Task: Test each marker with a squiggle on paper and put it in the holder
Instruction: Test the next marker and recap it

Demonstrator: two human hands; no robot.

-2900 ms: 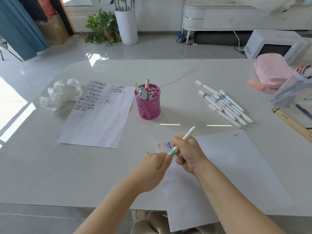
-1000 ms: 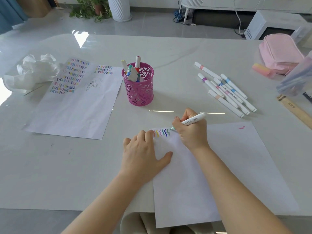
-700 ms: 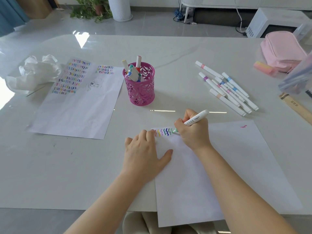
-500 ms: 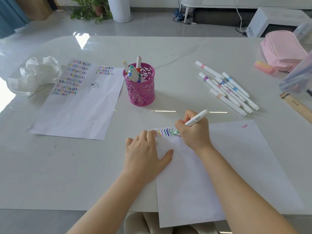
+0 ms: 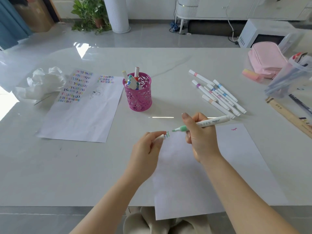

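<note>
The right hand (image 5: 200,139) has its fingers curled round 1 green marker (image 5: 205,123), held just above the near sheet of paper (image 5: 211,174). The marker's long axis runs left to right, nearly level and a little higher at the right. Its bare green tip points left, toward the left hand (image 5: 146,153). That hand pinches 1 white cap (image 5: 160,137) between thumb and fingertips, just beside the short row of coloured squiggles (image 5: 167,134) at the sheet's top-left corner. Tip and cap are close together but apart.

Behind them on the white table (image 5: 76,174) stands 1 pink cut-out holder (image 5: 138,98), upright, with at least 4 markers leaning in it. To its right lie the loose markers (image 5: 219,97), 7 by my count though they overlap, all lying slantwise from far left to near right. There are 2 sheets in all. The left sheet (image 5: 81,119) bears many rows of squiggles.
</note>
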